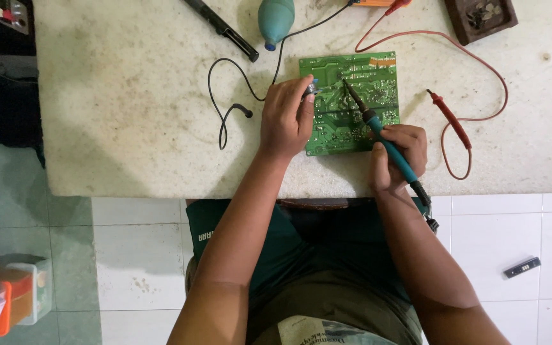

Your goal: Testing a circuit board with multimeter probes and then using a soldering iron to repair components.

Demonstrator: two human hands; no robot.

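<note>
Forearms fill the lower middle of the frame, reaching up from a lap in dark green cloth to a worn pale stone table [129, 115]. Left of centre: left hand [285, 118] rests on the left edge of a green circuit board [352, 102], fingers curled together round something small and shiny at the fingertips; what it is I cannot tell. Board lies flat, solder side up, upper middle of frame. Right of it: right hand [396, 156] clamped pen-style on a teal-handled soldering iron [378, 131], tip touching the board near its top centre. Judgement: board is light, stiff, thin, fragile at the joints, so best held by its bare edges; iron is light, tip likely hot, grip only the handle. Upper frame, left to right: black pen-like tool [222, 29], teal blower bulb [275, 20], black probe lead [234, 108], red probe [450, 118], brown tray [480, 18]. Lower right floor: small dark remote-like thing [522, 267].
</note>
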